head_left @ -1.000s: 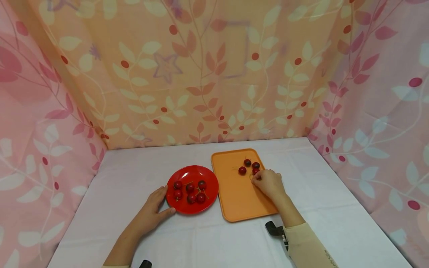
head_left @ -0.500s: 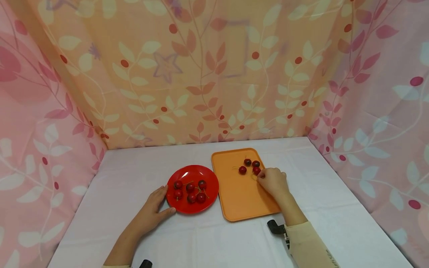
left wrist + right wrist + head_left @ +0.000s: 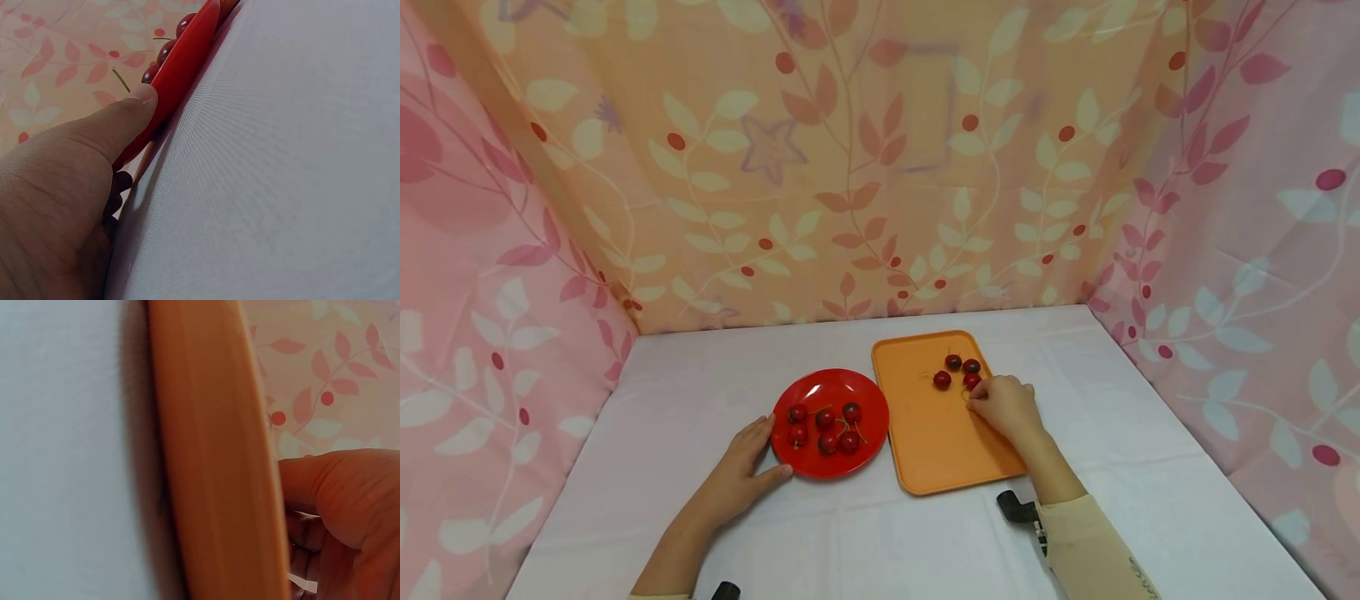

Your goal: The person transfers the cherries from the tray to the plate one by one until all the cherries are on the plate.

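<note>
My left hand point(image 3: 745, 475) rests at the near left edge of a red plate point(image 3: 820, 383), thumb and fingers spread along the rim. In the left wrist view the thumb point(image 3: 134, 109) lies against the plate's side. Several dark red cherries point(image 3: 828, 443) with green stems lie on that plate. Over an orange tray point(image 3: 925, 450), my right hand point(image 3: 1009, 410) pinches the thin stem of a cherry point(image 3: 972, 381) at its fingertips. Three other cherries point(image 3: 953, 362) lie close by on the tray. In the right wrist view the tray's side point(image 3: 219, 450) hides the fingertips and the cherries.
Plate and tray stand side by side on a white-covered table point(image 3: 842, 550), the tray to the right. A floral curtain point(image 3: 850, 208) closes off the back, with pink floral cloth at both sides. A black wrist camera part point(image 3: 1017, 508) sits beside the right sleeve.
My right hand has shifted slightly to the right and then a little back left, and the cherry and its stem have shifted slightly with it. The left hand and the plate have stayed put.
</note>
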{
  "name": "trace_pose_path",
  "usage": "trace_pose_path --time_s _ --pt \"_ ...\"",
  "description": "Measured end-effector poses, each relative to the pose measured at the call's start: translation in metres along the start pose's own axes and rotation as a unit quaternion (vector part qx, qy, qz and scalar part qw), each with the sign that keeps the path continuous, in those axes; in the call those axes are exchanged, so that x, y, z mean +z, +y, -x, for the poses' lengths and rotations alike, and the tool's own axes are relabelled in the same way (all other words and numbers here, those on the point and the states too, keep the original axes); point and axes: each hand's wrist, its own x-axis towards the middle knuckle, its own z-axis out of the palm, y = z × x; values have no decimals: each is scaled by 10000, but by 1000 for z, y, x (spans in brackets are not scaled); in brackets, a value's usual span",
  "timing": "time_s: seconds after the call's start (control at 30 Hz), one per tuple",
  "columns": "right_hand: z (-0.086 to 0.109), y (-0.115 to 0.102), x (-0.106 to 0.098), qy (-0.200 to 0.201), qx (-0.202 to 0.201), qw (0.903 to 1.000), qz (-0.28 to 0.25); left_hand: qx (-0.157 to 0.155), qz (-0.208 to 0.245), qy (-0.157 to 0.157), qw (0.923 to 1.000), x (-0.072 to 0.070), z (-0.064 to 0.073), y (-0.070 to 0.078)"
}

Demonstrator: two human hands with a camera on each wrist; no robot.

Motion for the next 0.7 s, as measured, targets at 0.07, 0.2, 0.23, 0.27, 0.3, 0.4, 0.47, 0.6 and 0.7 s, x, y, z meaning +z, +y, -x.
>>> trace_pose_path --time_s 0.07,0.2,0.23,0.27,0.3,0.4,0.47,0.6,0.7 --pt "-1 0 2 -2 0 10000 29 -11 21 -13 10000 0 0 1" --pt "-1 0 4 62 -16 10000 56 -28 50 -38 10000 -1 0 2" --pt "-1 0 4 85 -16 9999 64 -29 61 -40 10000 -1 0 2" --pt "-1 0 4 102 -25 9999 67 -26 56 -33 10000 -1 0 2" --pt "-1 0 4 124 -30 9999 74 -25 60 -25 10000 -1 0 2" --pt "-2 0 4 176 -62 9998 95 -27 44 2 10000 -1 0 2" --pt "-2 1 4 200 -126 9997 105 -33 40 19 10000 -1 0 2" --pt "-2 2 4 183 -370 9989 199 -62 42 -7 10000 -2 0 3" --pt "-1 4 2 90 -548 9981 254 -105 60 -53 9999 -2 0 4"
